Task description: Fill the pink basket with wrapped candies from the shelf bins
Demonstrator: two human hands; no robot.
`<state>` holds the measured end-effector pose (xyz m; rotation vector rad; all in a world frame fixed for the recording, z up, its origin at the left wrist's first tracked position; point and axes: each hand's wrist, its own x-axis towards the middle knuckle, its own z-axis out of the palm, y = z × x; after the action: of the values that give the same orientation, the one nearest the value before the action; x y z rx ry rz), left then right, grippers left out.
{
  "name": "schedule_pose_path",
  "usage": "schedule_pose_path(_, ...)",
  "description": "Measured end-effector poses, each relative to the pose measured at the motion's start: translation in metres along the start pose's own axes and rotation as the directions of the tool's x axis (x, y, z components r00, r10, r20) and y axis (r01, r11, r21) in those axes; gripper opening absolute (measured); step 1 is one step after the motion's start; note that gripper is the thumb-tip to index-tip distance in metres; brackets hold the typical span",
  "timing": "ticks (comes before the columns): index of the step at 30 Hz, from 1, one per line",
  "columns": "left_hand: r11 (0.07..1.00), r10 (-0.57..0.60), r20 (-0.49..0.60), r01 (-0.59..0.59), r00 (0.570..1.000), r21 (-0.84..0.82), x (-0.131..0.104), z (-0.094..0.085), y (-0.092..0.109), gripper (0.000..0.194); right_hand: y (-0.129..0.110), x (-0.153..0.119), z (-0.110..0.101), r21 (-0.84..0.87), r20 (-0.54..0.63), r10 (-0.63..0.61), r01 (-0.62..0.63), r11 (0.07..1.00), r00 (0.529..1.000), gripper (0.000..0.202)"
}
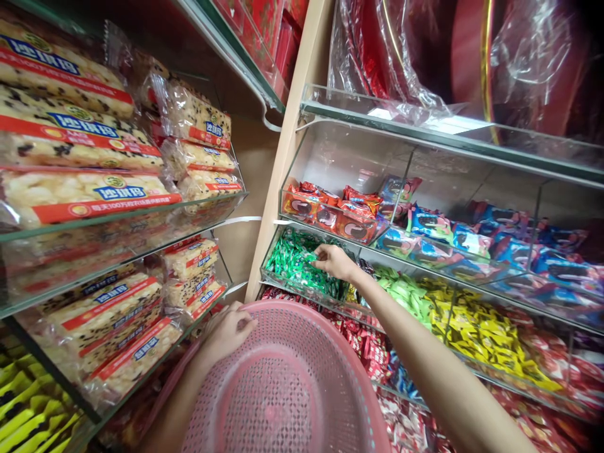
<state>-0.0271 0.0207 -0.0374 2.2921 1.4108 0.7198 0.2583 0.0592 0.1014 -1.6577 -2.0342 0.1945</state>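
Clamping the basket [283, 327] rim, 6 o'clock: L hand [230, 328], fingers closed on its 11 o'clock edge. R hand [336, 262], approx. 1 o'clock, over green sweets [292, 259]; fingers close together, hold unconfirmed. Est. progress: early; no sweets vis. in basket, bin [298, 280] well stocked.

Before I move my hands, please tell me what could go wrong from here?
The pink basket may tilt, since only the left hand is seen at its rim. The right hand, over the dark green packets, could push some past the low clear front. The right forearm might brush the light green packets beside it.
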Motion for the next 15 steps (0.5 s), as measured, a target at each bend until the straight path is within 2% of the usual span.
schedule_pose_path(5, 1.0, -0.007, 0.001, 0.007, 1.0, 0.0, 0.0, -0.001, 0.001, 0.032, -0.001, -0.001, 0.001, -0.223, 0.031, 0.061, -0.053, 0.973, 0.998, 0.015)
schedule_pose_path(10, 1.0, -0.005, -0.002, 0.005, 1.0, 0.007, -0.001, -0.001, 0.001, 0.032, -0.01, -0.003, 0.006, -0.444, 0.058, 0.084, -0.05, 0.895, 0.995, 0.016)
schedule_pose_path(15, 1.0, -0.005, -0.001, 0.005, 1.0, -0.007, -0.002, -0.002, 0.001, 0.031, -0.019, -0.008, 0.01, -0.514, 0.049, 0.056, -0.023, 0.858, 0.997, 0.028)
